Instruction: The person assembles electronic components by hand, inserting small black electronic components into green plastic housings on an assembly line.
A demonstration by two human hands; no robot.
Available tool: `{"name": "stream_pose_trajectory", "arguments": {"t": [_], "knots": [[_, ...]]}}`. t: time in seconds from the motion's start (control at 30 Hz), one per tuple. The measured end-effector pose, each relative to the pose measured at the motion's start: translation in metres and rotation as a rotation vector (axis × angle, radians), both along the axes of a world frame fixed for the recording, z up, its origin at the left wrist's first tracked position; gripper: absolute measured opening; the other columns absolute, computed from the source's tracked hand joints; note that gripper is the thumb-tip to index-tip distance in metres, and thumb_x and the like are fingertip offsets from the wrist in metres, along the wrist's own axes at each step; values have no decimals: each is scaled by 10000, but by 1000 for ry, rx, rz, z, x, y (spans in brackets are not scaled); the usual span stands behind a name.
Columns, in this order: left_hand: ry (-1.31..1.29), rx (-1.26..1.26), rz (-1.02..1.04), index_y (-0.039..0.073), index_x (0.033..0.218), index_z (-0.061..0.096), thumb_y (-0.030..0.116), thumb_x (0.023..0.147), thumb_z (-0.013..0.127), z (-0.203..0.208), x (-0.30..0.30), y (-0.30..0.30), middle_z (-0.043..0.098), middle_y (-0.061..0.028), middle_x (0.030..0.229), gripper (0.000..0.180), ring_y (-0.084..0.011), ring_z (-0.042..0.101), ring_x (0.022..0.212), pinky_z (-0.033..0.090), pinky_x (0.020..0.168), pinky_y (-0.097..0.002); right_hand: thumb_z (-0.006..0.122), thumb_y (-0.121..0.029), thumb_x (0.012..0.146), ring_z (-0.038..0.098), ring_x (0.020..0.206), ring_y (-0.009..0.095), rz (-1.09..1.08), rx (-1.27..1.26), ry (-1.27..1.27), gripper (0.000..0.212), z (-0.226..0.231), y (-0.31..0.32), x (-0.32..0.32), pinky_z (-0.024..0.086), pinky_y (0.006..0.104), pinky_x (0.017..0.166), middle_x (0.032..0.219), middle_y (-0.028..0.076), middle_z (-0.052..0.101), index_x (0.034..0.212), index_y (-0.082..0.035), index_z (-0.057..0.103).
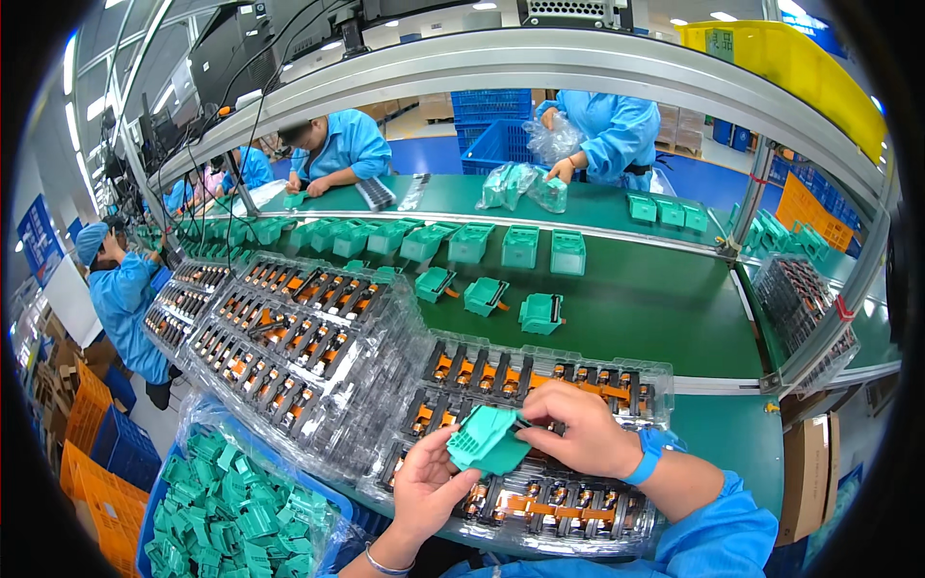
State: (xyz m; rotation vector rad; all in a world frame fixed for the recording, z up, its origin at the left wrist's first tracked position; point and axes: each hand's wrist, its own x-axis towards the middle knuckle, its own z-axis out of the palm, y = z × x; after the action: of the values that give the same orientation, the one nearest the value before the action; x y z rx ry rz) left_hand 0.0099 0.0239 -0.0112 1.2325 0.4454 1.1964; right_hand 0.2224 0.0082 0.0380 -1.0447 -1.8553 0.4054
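Note:
A teal-green plastic housing (pixel 485 441) is tilted above a clear plastic tray (pixel 659 383). My left hand (pixel 422 489) grips it from the left, thumb in front and fingers curled round its side. At the upper right edge of the housing, my right hand (pixel 585 435) is closed in a pinch; a small dark part shows by its fingertips, mostly hidden. Below both hands the tray holds rows of black parts with orange flex strips (pixel 559 512). Three similar housings, one of them a green housing (pixel 541 314), stand on the belt beyond, with black and orange parts in them.
Stacked clear trays (pixel 361 405) of the same parts lie left. A blue crate (pixel 337 496) of loose green housings stands lower left. Along the green conveyor belt (pixel 655 318) runs a row of housings (pixel 471 243). A metal frame (pixel 578 56) spans overhead. Co-workers (pixel 617 135) sit opposite.

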Motion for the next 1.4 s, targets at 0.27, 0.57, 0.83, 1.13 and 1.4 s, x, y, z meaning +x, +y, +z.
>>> {"name": "stream_pose_trajectory", "arguments": {"t": [0.27,0.57,0.83,1.13,1.4], "knots": [[-11,205,372,-17,1218,407,-9,835,559,-13,-21,-19,560,-161,1087,413,-235,606,932,528,794,-355,659,-94,645,589,769,224,-69,800,-595,226,41,-2,44,507,352,667,861,74,588,862,-49,613],[289,357,725,-23,1211,420,-37,908,454,-24,-105,-66,586,-180,1051,305,-252,600,893,503,814,-372,669,5,716,587,692,252,-699,-101,-91,167,-22,58,164,493,351,583,780,123,567,810,2,531],[787,-65,1156,-12,1159,506,127,927,524,-6,-200,-101,592,-135,1066,271,-217,598,926,507,805,-325,683,7,742,599,667,242,-742,-779,610,184,-109,108,234,565,356,482,786,120,536,816,40,518],[1003,-243,1161,25,1164,562,205,919,541,-22,-244,-111,592,-140,1131,305,-241,593,982,483,841,-337,667,-128,806,573,661,148,-712,-503,390,186,-72,64,219,504,290,572,835,73,591,908,9,595],[778,-182,1124,-4,1001,588,38,828,607,-36,-234,-79,583,-13,790,179,-62,504,684,404,625,-195,780,-295,671,530,997,287,249,-578,-687,385,23,-65,125,419,386,886,993,86,595,978,-97,660]]}}
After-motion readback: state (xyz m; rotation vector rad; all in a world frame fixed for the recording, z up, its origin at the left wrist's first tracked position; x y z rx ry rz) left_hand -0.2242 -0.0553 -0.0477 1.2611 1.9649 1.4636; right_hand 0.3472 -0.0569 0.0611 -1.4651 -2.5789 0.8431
